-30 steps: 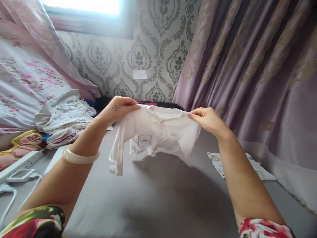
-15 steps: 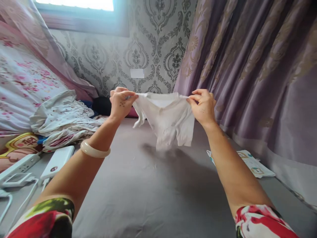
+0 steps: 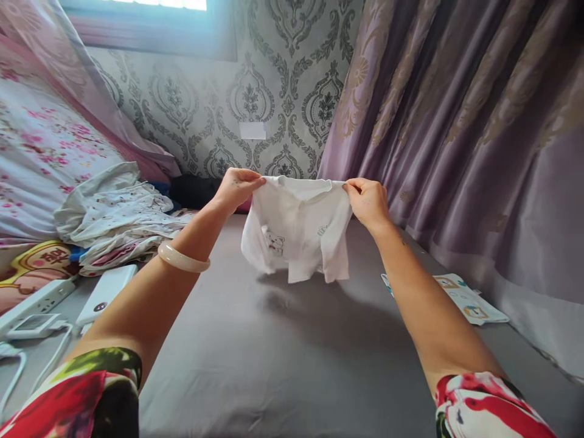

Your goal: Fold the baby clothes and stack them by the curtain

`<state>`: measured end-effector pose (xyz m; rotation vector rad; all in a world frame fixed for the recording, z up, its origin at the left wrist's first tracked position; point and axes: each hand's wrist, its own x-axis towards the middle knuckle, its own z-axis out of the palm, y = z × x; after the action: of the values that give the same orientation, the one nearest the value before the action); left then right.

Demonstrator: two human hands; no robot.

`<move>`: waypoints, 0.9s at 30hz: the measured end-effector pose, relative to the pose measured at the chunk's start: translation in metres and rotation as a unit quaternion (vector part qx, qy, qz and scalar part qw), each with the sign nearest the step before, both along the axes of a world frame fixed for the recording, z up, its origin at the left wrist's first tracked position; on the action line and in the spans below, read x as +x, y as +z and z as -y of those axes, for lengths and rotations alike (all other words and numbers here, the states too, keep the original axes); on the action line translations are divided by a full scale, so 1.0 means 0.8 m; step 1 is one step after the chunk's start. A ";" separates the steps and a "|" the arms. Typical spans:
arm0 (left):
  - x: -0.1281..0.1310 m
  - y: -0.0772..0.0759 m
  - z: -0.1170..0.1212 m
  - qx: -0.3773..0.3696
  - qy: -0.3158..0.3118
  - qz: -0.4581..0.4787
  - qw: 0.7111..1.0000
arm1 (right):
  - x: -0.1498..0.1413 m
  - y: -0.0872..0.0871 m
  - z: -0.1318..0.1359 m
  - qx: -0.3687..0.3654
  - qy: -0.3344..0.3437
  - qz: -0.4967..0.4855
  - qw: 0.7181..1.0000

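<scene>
A small white long-sleeved baby shirt [image 3: 303, 228] hangs in the air, stretched between my two hands. My left hand [image 3: 239, 187] pinches one shoulder of it, and my right hand [image 3: 367, 199] pinches the other. The neckline is uppermost, the sleeves hang down at the sides, and small printed pictures show on the front. Beneath it lies the grey bed sheet [image 3: 274, 353], with the shirt's shadow on it. A pale bangle circles my left forearm.
At the left lie a crumpled pile of clothes [image 3: 123, 219], a white power bank [image 3: 106, 293], a power strip [image 3: 39, 304] and cables. A folded printed cloth [image 3: 469, 301] rests at the right, near the purple curtain [image 3: 456, 140]. Patterned wallpaper [image 3: 205, 115] covers the far wall.
The shirt has spread out and hangs straighter, its front prints now showing. Both hands are slightly lower, and my left hand has moved a little to the right.
</scene>
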<state>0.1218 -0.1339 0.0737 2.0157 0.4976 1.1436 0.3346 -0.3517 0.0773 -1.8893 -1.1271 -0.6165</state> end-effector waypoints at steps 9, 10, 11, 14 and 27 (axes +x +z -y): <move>0.012 -0.005 0.013 -0.045 -0.001 0.006 0.999 | 0.006 -0.007 -0.013 0.041 -0.026 0.038 0.998; 0.014 -0.006 0.015 -0.041 0.006 0.006 0.999 | 0.004 -0.008 -0.013 0.049 -0.028 0.046 0.997; 0.015 -0.008 0.016 -0.032 0.019 0.006 0.999 | 0.002 -0.009 -0.012 0.058 -0.030 0.053 0.996; 0.014 -0.014 0.026 0.031 0.092 0.033 0.995 | -0.011 -0.014 -0.004 0.076 -0.026 0.071 0.994; -0.107 0.050 0.090 0.206 0.097 -0.016 0.974 | -0.069 0.042 0.096 0.006 0.057 0.008 0.998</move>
<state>0.0361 -0.2062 0.1141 2.3832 0.5150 1.4267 0.2796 -0.4285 0.1113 -1.7981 -1.2297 -0.5735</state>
